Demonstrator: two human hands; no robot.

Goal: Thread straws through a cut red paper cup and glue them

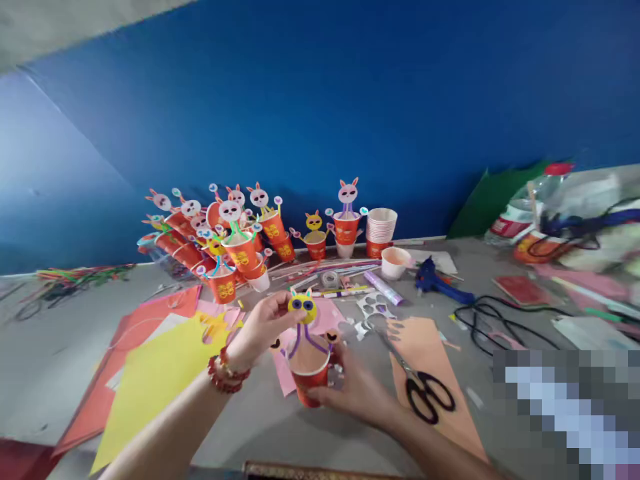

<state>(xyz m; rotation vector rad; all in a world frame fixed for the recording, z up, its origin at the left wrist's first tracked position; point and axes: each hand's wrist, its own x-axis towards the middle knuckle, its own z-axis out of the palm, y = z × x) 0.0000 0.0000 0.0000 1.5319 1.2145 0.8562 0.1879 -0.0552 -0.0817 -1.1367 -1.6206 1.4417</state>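
Note:
A red paper cup point(311, 383) stands at the near middle of the table, with purple pipe cleaners rising from it. They bear a yellow animal face point(303, 308) with dark eyes and small ears, and a round paper piece shows at each side. My left hand point(263, 328), with red bead bracelets at the wrist, pinches the left edge of the yellow face. Wrapped round the right and lower side of the cup is my right hand point(353, 393), its thumb on the cup's front.
Decorated cups point(243, 257) cluster at the back left, with stacked cups point(381, 233) nearby. Scissors point(425, 393) lie on orange paper point(450, 407) at right. Behind are a blue glue gun point(440, 283), a black cord point(480, 327) and a bottle point(515, 213). Yellow paper point(150, 387) lies left.

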